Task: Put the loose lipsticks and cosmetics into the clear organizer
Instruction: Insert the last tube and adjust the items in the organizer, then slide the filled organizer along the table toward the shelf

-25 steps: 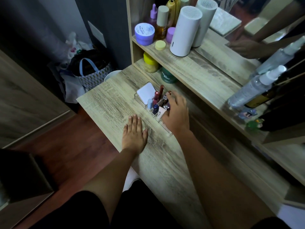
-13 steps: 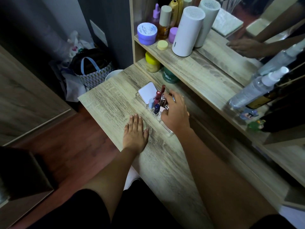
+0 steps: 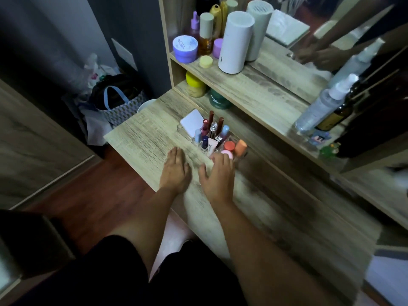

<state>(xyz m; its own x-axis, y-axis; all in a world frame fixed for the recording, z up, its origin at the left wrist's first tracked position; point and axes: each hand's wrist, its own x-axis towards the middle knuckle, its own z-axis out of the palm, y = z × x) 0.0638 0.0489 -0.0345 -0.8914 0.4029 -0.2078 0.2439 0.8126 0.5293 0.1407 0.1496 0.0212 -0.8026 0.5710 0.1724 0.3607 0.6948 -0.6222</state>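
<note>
The clear organizer point(image 3: 185, 131) stands on the wooden dressing table point(image 3: 141, 138). It holds several upright lipsticks point(image 3: 210, 120), a white compact point(image 3: 191, 123), a small white tube point(image 3: 211, 146), and orange point(image 3: 240, 147) and pink point(image 3: 227, 153) cosmetics at its near end. My left hand point(image 3: 175, 171) lies flat on the table, palm down, left of the organizer. My right hand point(image 3: 217, 175) hovers just in front of the organizer with fingers spread and holds nothing.
A shelf point(image 3: 254, 85) above the table carries a white cylinder point(image 3: 235, 41), a purple jar point(image 3: 185, 48) and bottles. Yellow point(image 3: 194, 83) and green point(image 3: 218, 100) jars sit under it. Spray bottles point(image 3: 320, 107) stand at right. A bag point(image 3: 119, 102) rests on the floor at left.
My right hand has pulled back from the organizer toward me, uncovering the orange and pink cosmetics in its near end. My left hand has stayed flat on the table.
</note>
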